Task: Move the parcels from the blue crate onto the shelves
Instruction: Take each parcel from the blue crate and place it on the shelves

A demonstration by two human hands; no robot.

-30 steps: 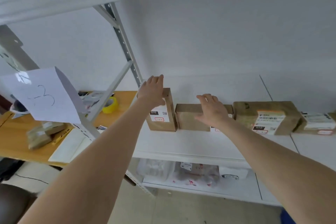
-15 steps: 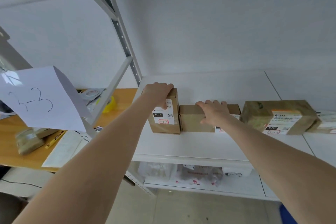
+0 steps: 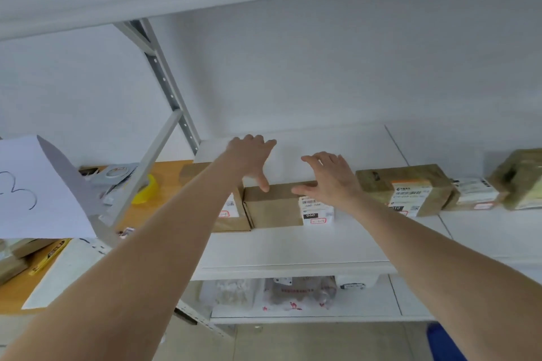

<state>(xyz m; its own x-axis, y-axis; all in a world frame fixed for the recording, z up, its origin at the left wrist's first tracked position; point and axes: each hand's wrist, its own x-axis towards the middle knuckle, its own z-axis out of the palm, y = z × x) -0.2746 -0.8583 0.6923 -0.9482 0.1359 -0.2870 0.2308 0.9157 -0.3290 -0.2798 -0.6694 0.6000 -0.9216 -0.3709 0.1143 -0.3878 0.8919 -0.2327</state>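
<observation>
Paper sheet point(image 3: 38, 184) at frame left read "3". Left hand point(image 3: 249, 158) and right hand point(image 3: 331, 182), grips spread and holding nothing, had thumbs at the top edge of the brown parcel point(image 3: 275, 211), frame centre, on the shelf point(image 3: 293, 249). Judged best: nudge it flush, label outward. Its label read "060"; taped parcel point(image 3: 407, 187) rightward, "010".

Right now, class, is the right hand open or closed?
Open: the right hand spreads straight fingers over the brown box, gripping nothing.
</observation>
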